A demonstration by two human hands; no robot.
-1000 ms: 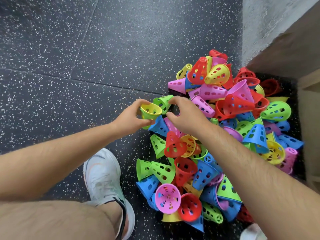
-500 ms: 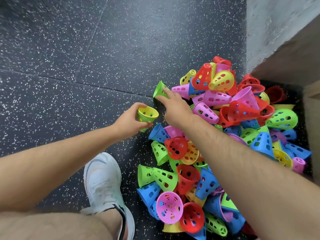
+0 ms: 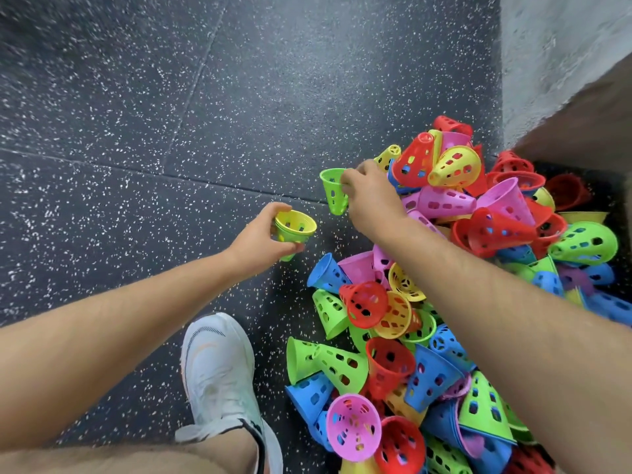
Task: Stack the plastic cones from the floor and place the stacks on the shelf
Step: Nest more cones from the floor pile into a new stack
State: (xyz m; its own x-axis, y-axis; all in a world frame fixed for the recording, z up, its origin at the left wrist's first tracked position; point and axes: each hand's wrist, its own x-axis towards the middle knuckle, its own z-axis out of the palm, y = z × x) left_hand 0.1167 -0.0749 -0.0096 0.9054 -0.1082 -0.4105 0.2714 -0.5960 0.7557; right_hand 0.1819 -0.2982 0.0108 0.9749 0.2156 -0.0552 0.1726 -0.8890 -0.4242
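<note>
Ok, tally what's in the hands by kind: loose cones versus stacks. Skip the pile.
Loose cones: 1, the green cone in the right hand.
Stacks: 1, the yellow-topped stack in the left hand.
Total: 2 held items; the stack's cone count cannot be told.

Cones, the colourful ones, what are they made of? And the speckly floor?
The cones look like thin moulded plastic. They are bright single colours, smooth and slightly shiny, with neat cut-out holes. The floor is probably rubber tile. It is matte and dark with pale flecks, and straight seams run between the pieces.
</note>
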